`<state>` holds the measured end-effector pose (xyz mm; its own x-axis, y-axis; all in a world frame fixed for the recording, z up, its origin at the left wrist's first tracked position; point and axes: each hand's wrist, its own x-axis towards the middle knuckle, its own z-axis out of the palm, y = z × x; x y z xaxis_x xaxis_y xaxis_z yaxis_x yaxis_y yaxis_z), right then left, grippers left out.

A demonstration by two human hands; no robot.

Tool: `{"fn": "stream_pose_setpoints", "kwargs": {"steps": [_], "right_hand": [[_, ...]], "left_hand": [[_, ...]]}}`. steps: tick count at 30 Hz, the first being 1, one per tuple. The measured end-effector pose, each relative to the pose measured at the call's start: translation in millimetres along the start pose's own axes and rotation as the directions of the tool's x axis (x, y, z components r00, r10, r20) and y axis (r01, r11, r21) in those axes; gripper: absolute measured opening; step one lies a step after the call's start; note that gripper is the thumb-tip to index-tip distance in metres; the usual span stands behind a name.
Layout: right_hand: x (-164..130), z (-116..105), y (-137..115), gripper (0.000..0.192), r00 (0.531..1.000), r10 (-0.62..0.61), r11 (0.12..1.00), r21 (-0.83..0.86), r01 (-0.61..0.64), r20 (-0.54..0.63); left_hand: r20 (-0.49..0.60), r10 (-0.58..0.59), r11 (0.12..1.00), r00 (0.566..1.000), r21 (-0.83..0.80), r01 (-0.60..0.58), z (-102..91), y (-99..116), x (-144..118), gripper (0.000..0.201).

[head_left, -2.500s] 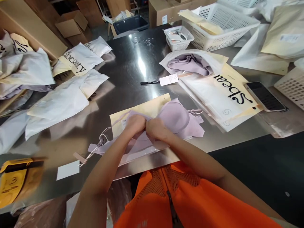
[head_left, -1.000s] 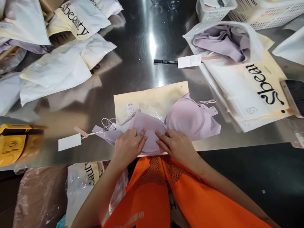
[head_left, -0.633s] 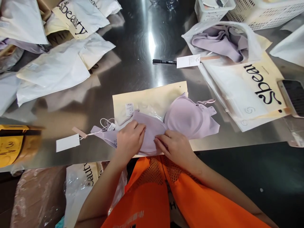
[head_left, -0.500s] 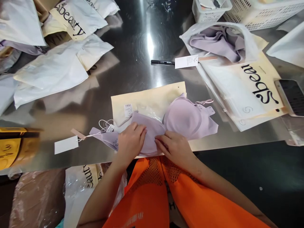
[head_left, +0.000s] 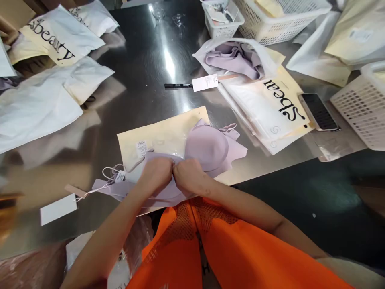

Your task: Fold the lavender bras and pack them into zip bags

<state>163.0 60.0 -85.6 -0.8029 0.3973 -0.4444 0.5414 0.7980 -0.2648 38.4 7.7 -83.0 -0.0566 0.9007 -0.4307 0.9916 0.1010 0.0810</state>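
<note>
The left hand [head_left: 159, 173] and the right hand [head_left: 189, 175] are curled, knuckles together, over the lilac bra [head_left: 207, 147] (the fingertips are hidden, so I cannot tell if they pinch it). This bra lies on a cream bag [head_left: 159, 130] at the near edge of the bench [head_left: 141, 96]. A strong pull to the body could, I think, drag both over this edge, or the white tag [head_left: 58, 209], on its cord [head_left: 98, 189] left of the bra, could catch. Beyond the bra lies a black pen [head_left: 177, 85]; beyond it to the right, an open bag [head_left: 266, 56] with a lilac garment [head_left: 225, 60] and a phone [head_left: 320, 112] stand in the way.
</note>
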Motion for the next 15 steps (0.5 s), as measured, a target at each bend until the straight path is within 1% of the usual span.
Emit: {"fn": "stream_pose_setpoints", "kwargs": {"steps": [2, 5, 8, 10, 11, 12, 13, 14, 15], "right_hand": [[-0.9, -1.8, 5.0, 0.026, 0.997, -0.066, 0.998, 0.005, 0.066, -0.025], [-6.7, -0.7, 9.5, 0.026, 0.987, -0.132, 0.991, 0.015, 0.134, -0.089], [-19.3, 5.3, 10.0, 0.026, 0.978, -0.155, 0.987, 0.03, 0.16, -0.14], [-30.8, 12.4, 13.8, 0.032, 0.968, -0.176, 0.979, 0.068, 0.191, -0.179], [-36.9, 16.6, 19.1, 0.036, 0.957, -0.188, 0.971, 0.103, 0.214, -0.221], [-43.4, 20.8, 27.6, 0.039, 0.941, -0.185, 0.962, 0.145, 0.233, -0.284], [-50.8, 24.7, 39.6, 0.04, 0.918, -0.152, 0.954, 0.189, 0.233, -0.367], [-59.8, 27.6, 54.8, 0.039, 0.882, -0.075, 0.951, 0.233, 0.204, -0.465], [-70.8, 29.3, 72.3, 0.037, 0.827, 0.041, 0.95, 0.279, 0.142, -0.561]], "left_hand": [[-0.021, 0.032, 0.999, 0.999, 0.013, -0.032, -5.3, -3.7, -0.4, 0.025], [-0.085, 0.002, 0.999, 0.996, 0.04, 0.001, -7.9, -12.5, -3.2, 0.032], [-0.141, -0.015, 0.999, 0.99, 0.032, 0.019, -3.7, -21.6, -7.0, 0.037], [-0.176, -0.004, 1.0, 0.984, 0.01, 0.006, 1.6, -25.4, -12.0, 0.038], [-0.2, -0.005, 1.0, 0.98, -0.007, 0.004, 5.1, -26.7, -15.4, 0.039], [-0.226, -0.004, 1.0, 0.974, -0.025, -0.001, 9.3, -28.0, -19.4, 0.041], [-0.261, -0.015, 0.999, 0.965, -0.055, 0.001, 14.3, -29.4, -23.9, 0.041], [-0.32, -0.084, 0.992, 0.944, -0.119, 0.048, 19.7, -31.1, -29.2, 0.04], [-0.367, -0.161, 0.978, 0.916, -0.183, 0.099, 25.4, -32.9, -35.3, 0.039]]}}
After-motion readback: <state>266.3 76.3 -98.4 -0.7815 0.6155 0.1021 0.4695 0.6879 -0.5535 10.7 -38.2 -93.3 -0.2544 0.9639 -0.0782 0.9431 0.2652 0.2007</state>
